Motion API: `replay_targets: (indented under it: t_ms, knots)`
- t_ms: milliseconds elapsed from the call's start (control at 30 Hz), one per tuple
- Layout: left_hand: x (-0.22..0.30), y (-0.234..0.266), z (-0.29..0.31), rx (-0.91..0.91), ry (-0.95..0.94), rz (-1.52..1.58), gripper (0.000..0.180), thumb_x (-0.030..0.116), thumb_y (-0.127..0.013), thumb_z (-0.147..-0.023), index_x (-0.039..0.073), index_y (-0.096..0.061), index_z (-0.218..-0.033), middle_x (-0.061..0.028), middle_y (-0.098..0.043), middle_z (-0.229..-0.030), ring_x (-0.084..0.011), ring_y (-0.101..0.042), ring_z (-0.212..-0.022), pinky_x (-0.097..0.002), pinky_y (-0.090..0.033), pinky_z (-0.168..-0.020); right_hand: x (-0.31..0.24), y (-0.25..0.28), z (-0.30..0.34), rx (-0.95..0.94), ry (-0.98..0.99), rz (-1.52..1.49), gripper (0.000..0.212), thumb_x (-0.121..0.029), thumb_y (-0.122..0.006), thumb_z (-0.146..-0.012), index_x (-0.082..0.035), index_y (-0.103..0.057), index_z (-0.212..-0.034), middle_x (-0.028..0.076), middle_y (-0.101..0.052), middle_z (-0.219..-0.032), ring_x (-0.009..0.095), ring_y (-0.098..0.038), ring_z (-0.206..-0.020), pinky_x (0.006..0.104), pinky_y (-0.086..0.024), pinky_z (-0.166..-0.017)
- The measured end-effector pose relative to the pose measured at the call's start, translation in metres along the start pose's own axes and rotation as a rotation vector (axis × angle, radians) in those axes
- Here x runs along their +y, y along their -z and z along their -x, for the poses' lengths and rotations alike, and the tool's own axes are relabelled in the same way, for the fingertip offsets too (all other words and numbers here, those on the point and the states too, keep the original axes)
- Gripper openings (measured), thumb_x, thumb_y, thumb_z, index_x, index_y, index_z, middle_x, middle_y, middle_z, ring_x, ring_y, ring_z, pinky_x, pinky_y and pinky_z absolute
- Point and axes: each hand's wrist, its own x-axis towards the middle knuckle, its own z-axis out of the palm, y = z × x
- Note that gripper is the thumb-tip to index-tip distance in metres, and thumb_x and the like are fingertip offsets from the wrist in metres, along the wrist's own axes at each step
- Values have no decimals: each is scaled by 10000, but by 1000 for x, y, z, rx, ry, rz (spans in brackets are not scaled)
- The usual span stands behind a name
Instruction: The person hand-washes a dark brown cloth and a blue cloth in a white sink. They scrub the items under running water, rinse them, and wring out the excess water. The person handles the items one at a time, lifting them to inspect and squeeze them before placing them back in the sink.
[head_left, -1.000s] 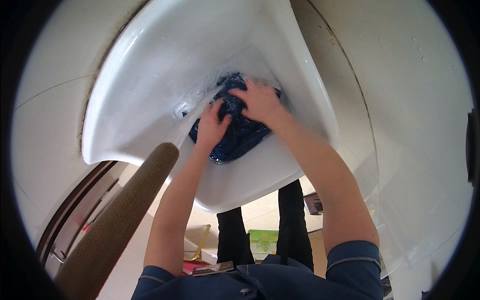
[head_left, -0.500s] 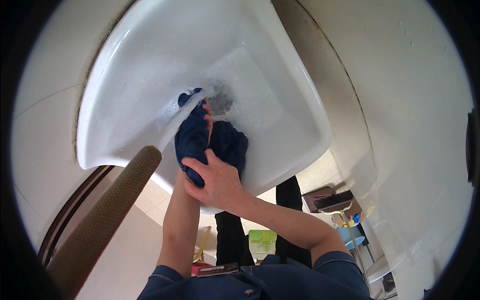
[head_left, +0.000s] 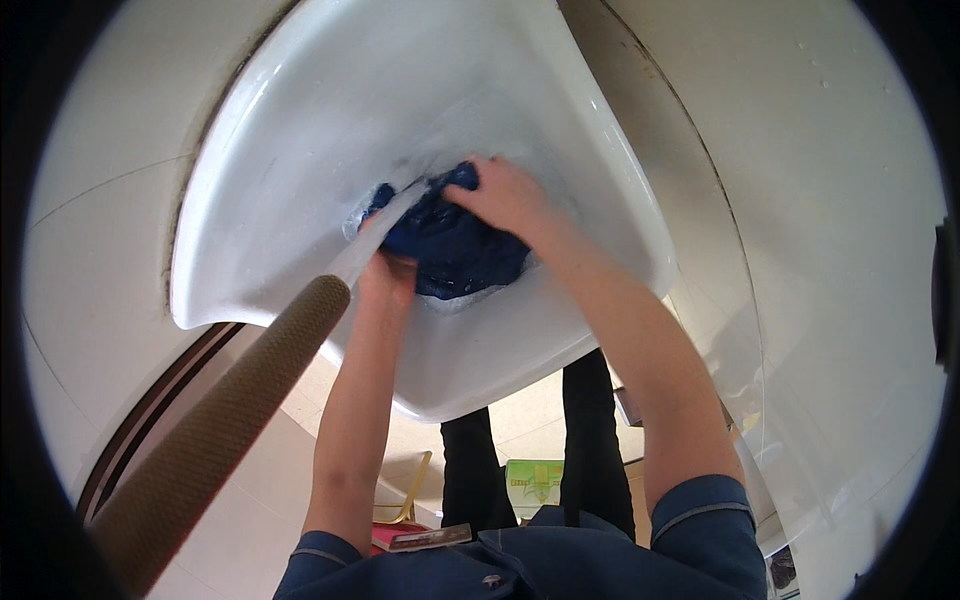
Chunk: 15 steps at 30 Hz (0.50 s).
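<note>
A dark blue cloth (head_left: 458,252) lies bunched at the bottom of the white sink (head_left: 270,205), partly under a stream of water (head_left: 388,230). Toward the sink's right side, the right hand (head_left: 503,193) pinches the cloth; toward the sink's left, the left hand (head_left: 388,278) touches it (fingers partly hidden, so I cannot tell whether they grip).

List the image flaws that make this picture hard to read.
In the head view, fisheye distortion blackens the corners and bows the line on the right-hand wall; in the head view, glare streaks the rim of the white basin; in that same view, the water stream smears into a pale streak, and the dark blue cloth shows little fold detail.
</note>
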Motion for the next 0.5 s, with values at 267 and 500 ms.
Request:
replay_targets:
  t_ms: [267, 500]
  knots:
    - [-35, 61, -37, -55, -23, 24, 642, 421, -487, -948, 107, -259, -1460, -73, -222, -1535, -267, -263, -1388, -454, -199, -1131, -5, -31, 12, -134, 300, 579, 642, -516, -672, -770, -360, -471, -1360, 120, -389, -1409, 350, -370, -1293, 592, -426, -915]
    - [-54, 41, -13, 69, 98, 120, 583, 506, -391, -962, 99, -425, -1379, -121, -436, -1433, -286, -359, -1342, -435, -192, -1140, -10, -68, 1, 45, 33, 123, 454, -374, -653, -780, -212, -588, -1198, 164, -640, -998, 335, -648, -891, 435, -535, -754]
